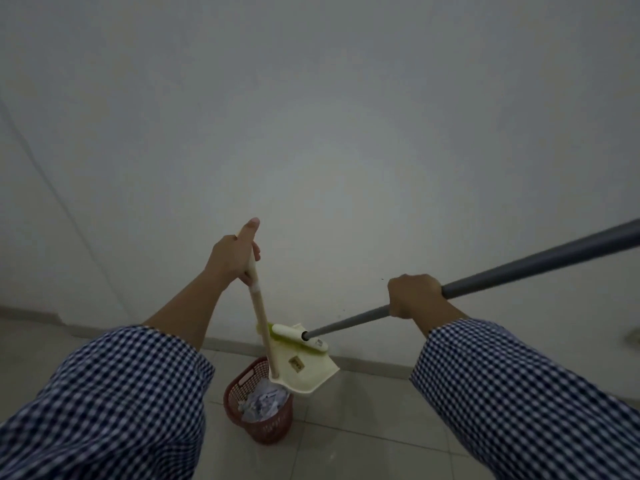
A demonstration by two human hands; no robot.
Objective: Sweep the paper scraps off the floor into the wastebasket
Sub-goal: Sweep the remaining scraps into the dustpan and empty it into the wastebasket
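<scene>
Emptying step: dustpan point(304, 368) tilted over red wastebasket point(270, 429), near the wall.
Left hand point(235, 254) gripped the dustpan handle point(261, 317); right hand point(415, 296) gripped the broom pole point(536, 268), broom head point(299, 337) at the pan's far edge. Paper scraps point(263, 401) lay in the basket. Next, probably: brush residue down.

Two hands show, left hand point(231, 255) and right hand point(414, 296); one broom point(300, 338), one dustpan point(306, 374), one wastebasket point(239, 382), and paper scraps point(264, 400) too jumbled to count.
</scene>
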